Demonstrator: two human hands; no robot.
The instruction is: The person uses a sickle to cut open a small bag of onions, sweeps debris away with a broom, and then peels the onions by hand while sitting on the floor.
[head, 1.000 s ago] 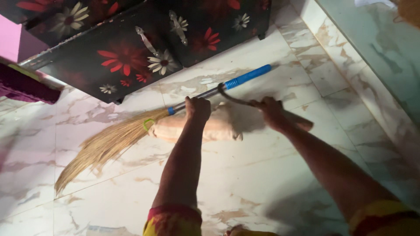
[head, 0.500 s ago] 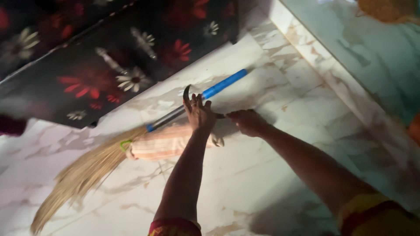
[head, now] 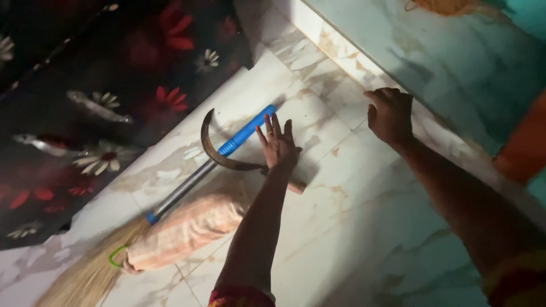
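My left hand [head: 278, 145] lies palm down with its fingers spread on the join of a sickle, whose dark curved blade [head: 211, 149] arcs to the left and whose wooden handle [head: 296, 185] pokes out under my wrist. The blade crosses a broom lying on the floor, with a blue grip [head: 244, 132], a metal shaft [head: 182, 190] and straw bristles [head: 85, 278]. A peach rolled cloth bundle [head: 187, 227] lies beside the shaft. My right hand [head: 391, 113] is off to the right, fingers curled, holding nothing, at the base of the wall.
A dark cabinet with red and white flowers and metal handles [head: 96, 108] stands at the left. A greenish wall with a marble skirting [head: 341, 57] runs along the right. The floor is white marbled tile [head: 352, 239]. Something orange [head: 526, 142] shows at the right edge.
My left hand let go of the broom shaft and now lies flat on the sickle. My right hand released the sickle handle and moved right to the wall base. The view shifted right.
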